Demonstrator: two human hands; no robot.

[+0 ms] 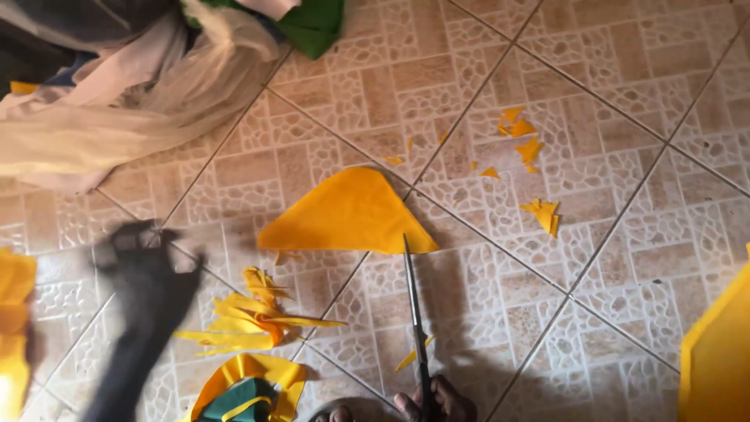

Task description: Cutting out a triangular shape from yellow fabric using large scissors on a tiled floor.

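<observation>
My right hand (437, 402) shows only at the bottom edge, shut on a pair of dark scissors (416, 320). The blades are together and point up the floor, with the tip touching the lower edge of a triangular yellow fabric piece (348, 212). My left hand (144, 262) is a dark motion blur at the left, above the floor tiles, fingers spread and nothing in it. It is nearest to a heap of narrow yellow fabric strips (246, 316).
Small yellow offcuts (527, 148) lie scattered on the patterned tile floor (625, 70). A yellow and green stitched piece (246, 391) lies at the bottom. Cream cloth (117, 101) and green cloth (312, 23) are piled at top left. Larger yellow fabric lies at the right edge (719, 359) and the left edge (14, 328).
</observation>
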